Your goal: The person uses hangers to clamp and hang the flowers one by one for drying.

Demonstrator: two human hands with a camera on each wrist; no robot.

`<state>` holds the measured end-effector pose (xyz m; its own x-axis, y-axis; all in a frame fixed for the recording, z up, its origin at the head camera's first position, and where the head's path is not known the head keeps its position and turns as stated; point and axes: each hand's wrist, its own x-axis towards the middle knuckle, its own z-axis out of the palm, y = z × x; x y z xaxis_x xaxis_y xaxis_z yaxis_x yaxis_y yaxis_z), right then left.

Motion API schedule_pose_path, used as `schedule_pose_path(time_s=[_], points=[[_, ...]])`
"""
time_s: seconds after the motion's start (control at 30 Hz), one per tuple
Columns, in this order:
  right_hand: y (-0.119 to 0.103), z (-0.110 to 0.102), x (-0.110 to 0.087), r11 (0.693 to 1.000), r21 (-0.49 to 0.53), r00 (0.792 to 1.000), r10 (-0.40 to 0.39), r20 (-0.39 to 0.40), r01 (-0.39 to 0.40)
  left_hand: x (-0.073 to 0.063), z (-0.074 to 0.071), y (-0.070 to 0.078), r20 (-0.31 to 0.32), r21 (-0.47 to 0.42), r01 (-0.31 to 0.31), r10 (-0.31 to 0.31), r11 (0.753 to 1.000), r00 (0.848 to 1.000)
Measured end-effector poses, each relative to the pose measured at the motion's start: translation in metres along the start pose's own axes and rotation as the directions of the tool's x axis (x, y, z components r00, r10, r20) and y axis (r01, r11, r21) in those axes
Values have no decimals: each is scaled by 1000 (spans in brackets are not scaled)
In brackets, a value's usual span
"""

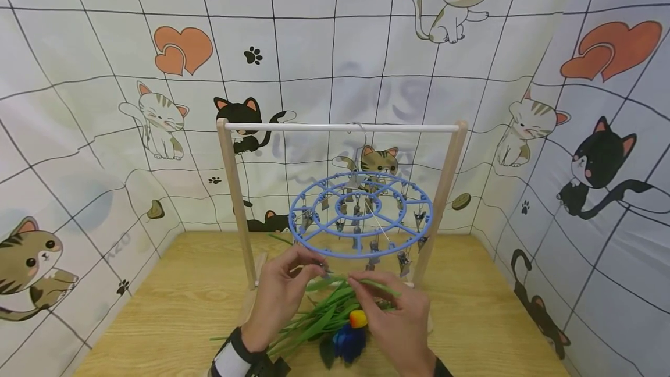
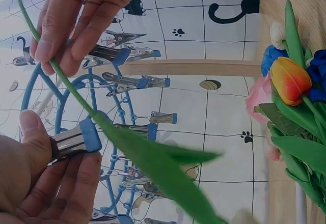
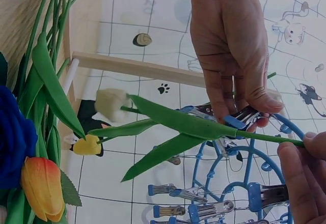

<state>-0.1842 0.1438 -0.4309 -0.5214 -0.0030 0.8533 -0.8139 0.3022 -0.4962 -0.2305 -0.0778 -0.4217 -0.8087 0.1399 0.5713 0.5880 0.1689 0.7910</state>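
My left hand [image 1: 280, 290] grips a metal clip with blue tips [image 2: 76, 140] at the near edge of a round blue hanger [image 1: 361, 256]. In the left wrist view the thumb lies on one side of the clip and the fingers on the other. My right hand [image 1: 395, 313] pinches the green stem [image 3: 265, 137] of an artificial white tulip [image 3: 111, 104] between thumb and fingers. The stem passes close beside the clip, with long green leaves [image 3: 178, 117] spreading toward the blossom. Other metal clips [image 2: 137, 81] hang around the hanger's rings.
A wooden stand [image 1: 238, 208] with a white crossbar [image 1: 314, 127] carries the hanger. Below my hands, artificial flowers lie on the wooden table [image 1: 173, 301], among them a blue bloom [image 1: 349, 343] and an orange-yellow tulip [image 1: 358, 319]. Cat-print cloth [image 1: 314, 45] surrounds the table.
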Motion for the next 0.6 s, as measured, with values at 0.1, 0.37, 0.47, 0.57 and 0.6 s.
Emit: schedule_pose_path(time_s=[0.1,0.37,0.47,0.57,0.6], points=[[1,0,-1,1000,11,1000,25,12,-25,0,1,1,6,-9,18,-18,1000,1000],[6,2,-3,995,65,997,70,36,-73,0,5,4,10,-9,57,-57,998,998],[7,3,-4,993,71,995,92,40,-95,0,6,4,10,-15,69,-69,997,998],[8,3,-4,990,77,992,114,44,-118,1,6,5,17,-28,75,-74,997,997],[8,4,-4,989,79,992,122,44,-125,1,6,5,22,-31,75,-75,997,997]])
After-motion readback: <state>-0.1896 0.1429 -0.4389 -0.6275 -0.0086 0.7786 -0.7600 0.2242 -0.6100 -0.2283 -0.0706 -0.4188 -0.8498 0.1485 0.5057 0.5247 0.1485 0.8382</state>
